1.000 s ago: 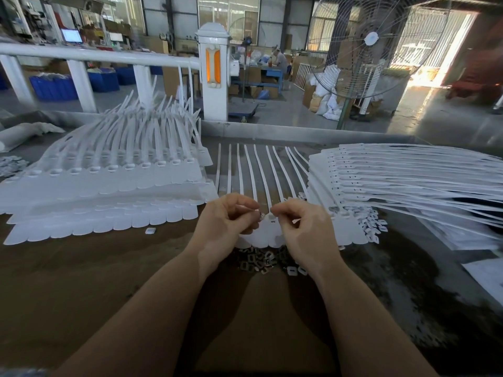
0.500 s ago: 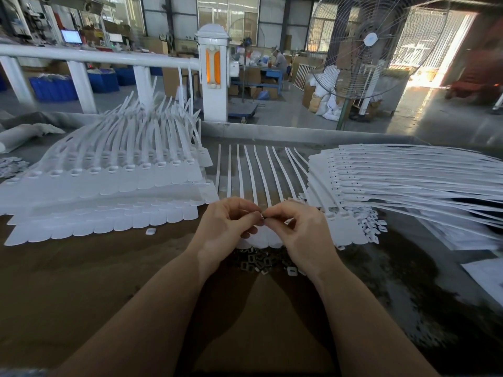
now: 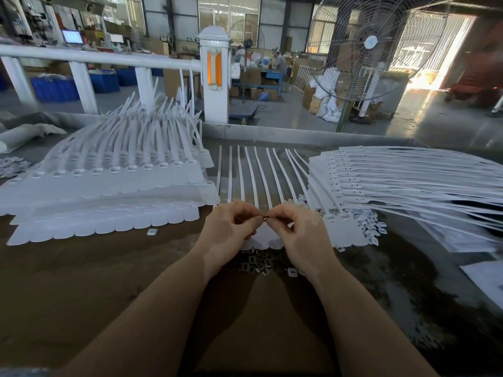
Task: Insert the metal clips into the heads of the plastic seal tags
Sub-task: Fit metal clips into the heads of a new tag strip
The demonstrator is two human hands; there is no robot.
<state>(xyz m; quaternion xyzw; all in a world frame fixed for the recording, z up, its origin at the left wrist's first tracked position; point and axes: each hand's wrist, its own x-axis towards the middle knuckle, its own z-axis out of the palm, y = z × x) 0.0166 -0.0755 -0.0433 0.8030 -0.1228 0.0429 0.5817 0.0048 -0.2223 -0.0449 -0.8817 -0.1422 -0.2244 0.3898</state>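
Observation:
A strip of white plastic seal tags [image 3: 261, 175] lies in front of me, tails pointing away; its heads are hidden under my hands. My left hand [image 3: 231, 229] and my right hand [image 3: 302, 235] meet fingertip to fingertip above the strip. A small dark metal clip [image 3: 264, 219] is pinched between them where thumbs and forefingers touch. Which hand carries it I cannot tell. A loose pile of metal clips [image 3: 258, 261] lies on the table just below my wrists.
A tall stack of tag strips [image 3: 109, 183] fills the left of the table. Another stack [image 3: 394, 180] fans out to the right. A single white clip cover [image 3: 152, 232] lies by the left stack. White sheets [image 3: 487, 276] sit at the right edge.
My two hands have come together from a small gap until their fingertips touch at the clip. They have also lifted slightly away from the clip pile.

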